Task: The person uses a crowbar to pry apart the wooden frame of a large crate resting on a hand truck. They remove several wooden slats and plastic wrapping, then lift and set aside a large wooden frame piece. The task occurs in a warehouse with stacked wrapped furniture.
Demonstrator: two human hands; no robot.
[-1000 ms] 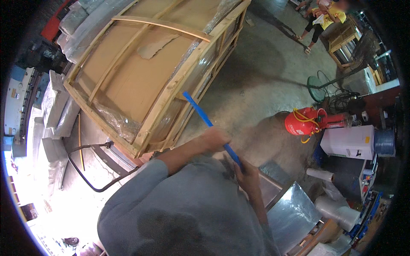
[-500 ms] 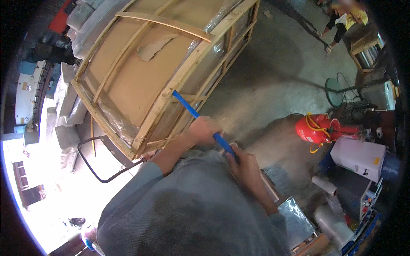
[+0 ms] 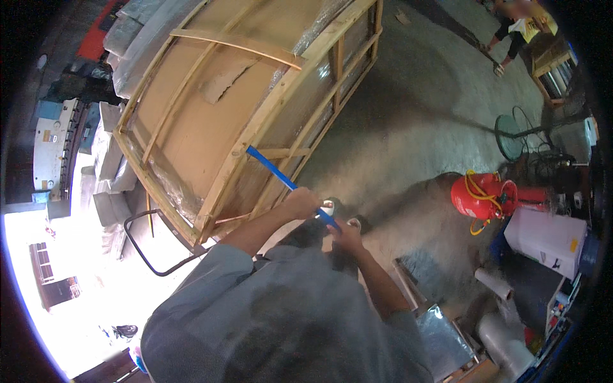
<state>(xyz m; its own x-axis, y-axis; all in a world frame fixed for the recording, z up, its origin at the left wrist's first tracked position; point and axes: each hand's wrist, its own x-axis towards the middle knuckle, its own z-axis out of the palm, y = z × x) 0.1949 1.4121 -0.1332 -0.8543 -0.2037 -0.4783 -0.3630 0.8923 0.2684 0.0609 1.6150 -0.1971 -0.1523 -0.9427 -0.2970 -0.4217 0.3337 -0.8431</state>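
Both my hands grip a long blue pry bar (image 3: pixel 274 168). My left hand (image 3: pixel 302 203) is closed around its middle, and my right hand (image 3: pixel 347 235) is wrapped around the lower end, close to my body. The bar's far tip meets the near edge beam (image 3: pixel 281 96) of a large wooden crate (image 3: pixel 185 115); whether it is wedged under the wood, I cannot tell. Brown board with a torn patch (image 3: pixel 227 83) fills the crate's top between the slats. Clear plastic film shows along its side.
A black-framed handle (image 3: pixel 150 271) stands by the crate's near corner. To the right are a red tank (image 3: pixel 476 195) with a yellow hose, a white box (image 3: pixel 546 239) and film rolls (image 3: pixel 495 284). Another person (image 3: pixel 523 29) bends over a long bar at the far right.
The bar's tip has shifted left and toward me along the crate's edge beam. Both hands have moved slightly left with it, still gripping.
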